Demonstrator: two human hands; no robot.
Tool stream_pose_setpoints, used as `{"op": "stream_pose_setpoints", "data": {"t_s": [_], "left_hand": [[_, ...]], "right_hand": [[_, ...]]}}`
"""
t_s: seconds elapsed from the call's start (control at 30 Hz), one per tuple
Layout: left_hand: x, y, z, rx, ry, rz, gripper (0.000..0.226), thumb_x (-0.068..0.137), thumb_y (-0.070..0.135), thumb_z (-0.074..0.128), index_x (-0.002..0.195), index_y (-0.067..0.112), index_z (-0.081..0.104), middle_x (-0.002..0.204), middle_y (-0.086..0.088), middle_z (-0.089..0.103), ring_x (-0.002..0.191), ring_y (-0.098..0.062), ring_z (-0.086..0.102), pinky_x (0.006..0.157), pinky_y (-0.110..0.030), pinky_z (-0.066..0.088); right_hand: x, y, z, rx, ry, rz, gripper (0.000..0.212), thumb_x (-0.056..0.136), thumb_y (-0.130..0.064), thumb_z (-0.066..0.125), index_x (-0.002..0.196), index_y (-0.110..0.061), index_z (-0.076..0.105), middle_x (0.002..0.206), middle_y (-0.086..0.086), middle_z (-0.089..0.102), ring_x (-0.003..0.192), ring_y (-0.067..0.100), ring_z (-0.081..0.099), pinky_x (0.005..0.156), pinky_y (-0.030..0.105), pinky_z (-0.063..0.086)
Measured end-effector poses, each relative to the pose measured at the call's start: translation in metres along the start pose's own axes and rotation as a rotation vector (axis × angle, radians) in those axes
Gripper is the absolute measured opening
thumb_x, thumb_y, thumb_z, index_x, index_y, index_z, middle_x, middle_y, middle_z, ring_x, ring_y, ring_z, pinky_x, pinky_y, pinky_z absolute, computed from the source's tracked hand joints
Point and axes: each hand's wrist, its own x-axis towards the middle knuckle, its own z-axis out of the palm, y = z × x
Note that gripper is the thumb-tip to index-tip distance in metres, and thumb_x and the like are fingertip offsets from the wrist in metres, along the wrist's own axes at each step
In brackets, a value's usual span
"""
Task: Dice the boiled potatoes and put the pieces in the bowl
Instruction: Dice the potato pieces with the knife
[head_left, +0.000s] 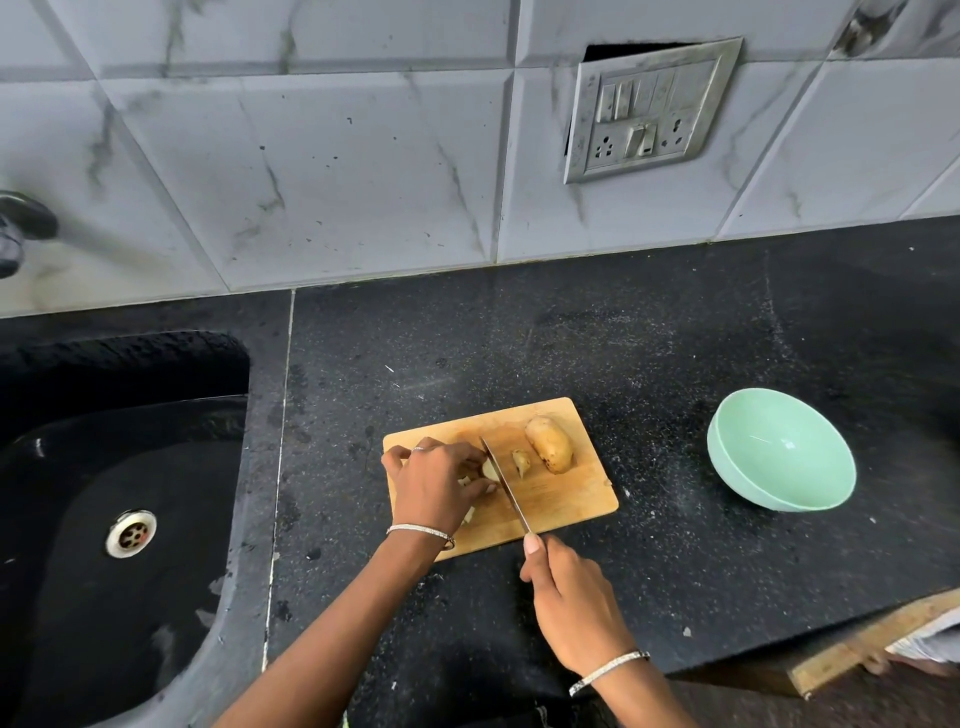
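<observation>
Gripping a knife (506, 488) by a handle hidden inside its curled fingers, the right hand (569, 597) sits at the near edge of a wooden cutting board (571, 499), one fingertip stretched forward to the base of the blade. The blade runs away from the person across the board, and its far part meets the cut potato (489, 470). This pale piece lies on the left half of the board, and the left hand (441, 483) holds it down with fingers curled over it. A few small pale bits (469, 514) lie on the board under and beside that hand. Just right of the blade sits a loose chunk (520, 462), and beyond it, near the board's far right corner, a whole potato (549, 444) in brown skin lies on its side. The board rests on a black speckled surface (649, 338). A mint-green bowl (779, 457) stands on the same surface to the right, apart from the board. A black sink (52, 467) with a metal drain (131, 533) lies to the left, and a switch plate (652, 109) is set in the marbled wall tiles behind. Each wrist wears a thin silver bangle.
</observation>
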Motion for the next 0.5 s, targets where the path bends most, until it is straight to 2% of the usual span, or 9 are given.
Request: {"op": "stream_pose_setpoints", "data": {"t_s": [0.23, 0.37, 0.5], "left_hand": [[-0.001, 0.001, -0.001, -0.017, 0.005, -0.023, 0.027, 0.074, 0.050, 0.073, 0.099, 0.040, 0.070, 0.092, 0.020, 0.069, 0.107, -0.007, 0.049, 0.092, -0.039, 0.016], [-0.001, 0.003, -0.003, -0.025, -0.004, -0.029, 0.025, 0.075, 0.048, 0.074, 0.099, 0.040, 0.070, 0.093, 0.020, 0.069, 0.108, -0.008, 0.048, 0.093, -0.040, 0.016], [0.000, 0.002, -0.002, -0.036, -0.005, -0.034, 0.024, 0.075, 0.047, 0.074, 0.098, 0.040, 0.071, 0.095, 0.021, 0.069, 0.108, -0.008, 0.048, 0.093, -0.039, 0.016]], "right_hand": [[0.000, -0.001, 0.010, -0.063, 0.032, 0.077, 0.041, 0.101, -0.053, 0.016, 0.089, -0.028, 0.047, 0.091, -0.005, 0.063, 0.087, 0.023, 0.063, 0.076, 0.040, 0.050], [0.002, -0.004, 0.012, -0.082, 0.037, 0.085, 0.037, 0.102, -0.051, 0.017, 0.086, -0.029, 0.042, 0.083, -0.004, 0.058, 0.082, 0.024, 0.062, 0.066, 0.036, 0.045], [0.006, -0.005, 0.013, -0.056, 0.005, 0.094, 0.037, 0.103, -0.050, 0.019, 0.086, -0.028, 0.043, 0.084, -0.001, 0.057, 0.085, 0.027, 0.061, 0.070, 0.039, 0.046]]}}
